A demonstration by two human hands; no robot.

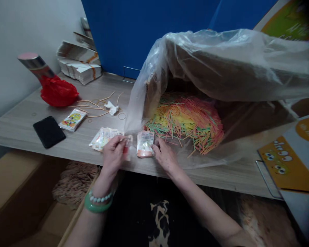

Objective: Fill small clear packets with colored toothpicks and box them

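Pinched in my left hand (113,152) is a small clear plastic packet (128,147) with something red in it, partly smeared by motion. Beside it lies a pile of printed clear packets (104,136), flat on the table. My right hand (166,156) has its curled fingers and thumb at the right edge of a neat stack of small printed packets (145,144) with orange-checked lower edges. Behind the stack, a plastic-lined cardboard box (150,97) lies with its mouth toward me. Many thin coloured sticks (185,120), pink, yellow and green, spill in its opening.
On the left are a black phone (49,132), a bundled card pack (73,120), loose sticks and rubber bands (122,116), and a cylinder in a red bag (58,92). White card stacks (79,68) stand behind. An open carton (41,202) sits below the table edge.
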